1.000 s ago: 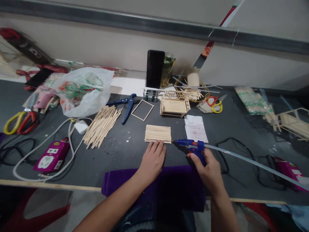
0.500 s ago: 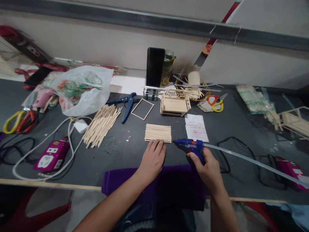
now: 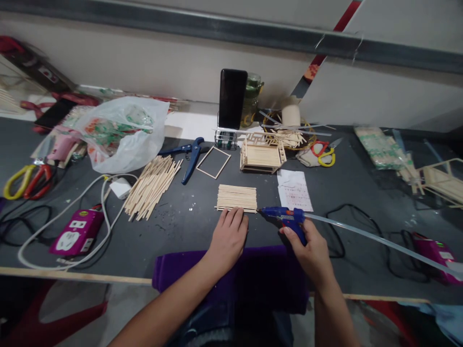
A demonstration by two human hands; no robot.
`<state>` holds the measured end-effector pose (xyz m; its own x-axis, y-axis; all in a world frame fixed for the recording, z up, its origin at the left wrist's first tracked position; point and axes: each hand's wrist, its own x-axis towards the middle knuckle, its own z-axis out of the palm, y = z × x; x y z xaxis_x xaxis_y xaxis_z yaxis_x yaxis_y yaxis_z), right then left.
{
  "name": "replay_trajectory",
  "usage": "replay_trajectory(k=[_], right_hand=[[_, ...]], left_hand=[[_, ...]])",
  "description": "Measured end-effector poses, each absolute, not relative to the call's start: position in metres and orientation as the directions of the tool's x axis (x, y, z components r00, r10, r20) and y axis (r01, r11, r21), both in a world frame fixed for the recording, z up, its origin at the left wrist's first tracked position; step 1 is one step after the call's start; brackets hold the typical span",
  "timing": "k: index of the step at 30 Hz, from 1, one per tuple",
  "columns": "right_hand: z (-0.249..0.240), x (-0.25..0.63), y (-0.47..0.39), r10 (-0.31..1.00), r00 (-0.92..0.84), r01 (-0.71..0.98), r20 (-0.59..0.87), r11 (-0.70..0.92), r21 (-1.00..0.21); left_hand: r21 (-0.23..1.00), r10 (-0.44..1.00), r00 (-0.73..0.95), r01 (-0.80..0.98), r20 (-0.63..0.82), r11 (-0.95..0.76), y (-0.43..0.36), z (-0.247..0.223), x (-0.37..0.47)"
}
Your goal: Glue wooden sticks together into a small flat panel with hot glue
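A small panel of thin wooden sticks (image 3: 237, 195), laid side by side, rests on the dark tabletop in front of me. My left hand (image 3: 231, 231) lies at its near edge, fingers stretched forward and fingertips on the closest sticks. One stick along that edge juts out a little to the left. In my right hand (image 3: 313, 246) is a blue hot glue gun (image 3: 289, 217), gripped by its handle. Its nozzle points left, close to the panel's near right corner. From the gun's back a long clear glue stick (image 3: 369, 237) runs out to the right.
Behind the panel are a wooden stick frame (image 3: 213, 162), a small stick-built bench (image 3: 263, 156) and a blue-handled cutter (image 3: 191, 160). Loose sticks (image 3: 154, 188) and a purple power strip (image 3: 77, 231) lie left. A written paper (image 3: 294, 190) is right; a phone (image 3: 232, 99) stands behind.
The stick at the panel's near edge has shifted slightly and now sticks out on the left. My hands and the glue gun have barely moved.
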<state>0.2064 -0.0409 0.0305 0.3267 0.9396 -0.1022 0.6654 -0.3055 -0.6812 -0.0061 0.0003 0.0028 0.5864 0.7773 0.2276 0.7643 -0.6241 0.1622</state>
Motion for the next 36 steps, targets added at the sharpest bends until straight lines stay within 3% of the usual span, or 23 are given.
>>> replay_trajectory(k=[12, 20, 25, 29, 36], right_hand=[[0.032, 0.205, -0.04, 0.937, 0.328, 0.674, -0.119, -0.32, -0.665], [0.031, 0.207, -0.041, 0.938, 0.332, 0.692, -0.095, -0.311, -0.652], [0.029, 0.209, -0.042, 0.936, 0.335, 0.685, -0.111, -0.323, -0.653], [0.028, 0.209, -0.042, 0.93, 0.353, 0.691, -0.101, -0.332, -0.642], [0.027, 0.208, -0.041, 0.936, 0.34, 0.708, -0.09, -0.318, -0.63]], left_hand=[[0.153, 0.783, 0.57, 0.775, 0.249, -0.613, 0.001, 0.003, -0.005], [0.246, 0.832, 0.478, 0.802, 0.281, -0.544, 0.01, 0.016, -0.017], [0.143, 0.906, 0.321, 0.918, 0.275, -0.369, 0.026, 0.024, -0.044], [0.085, 0.907, 0.336, 0.926, 0.254, -0.367, 0.033, 0.021, -0.055], [0.092, 0.908, 0.336, 0.925, 0.252, -0.368, 0.036, 0.013, -0.058]])
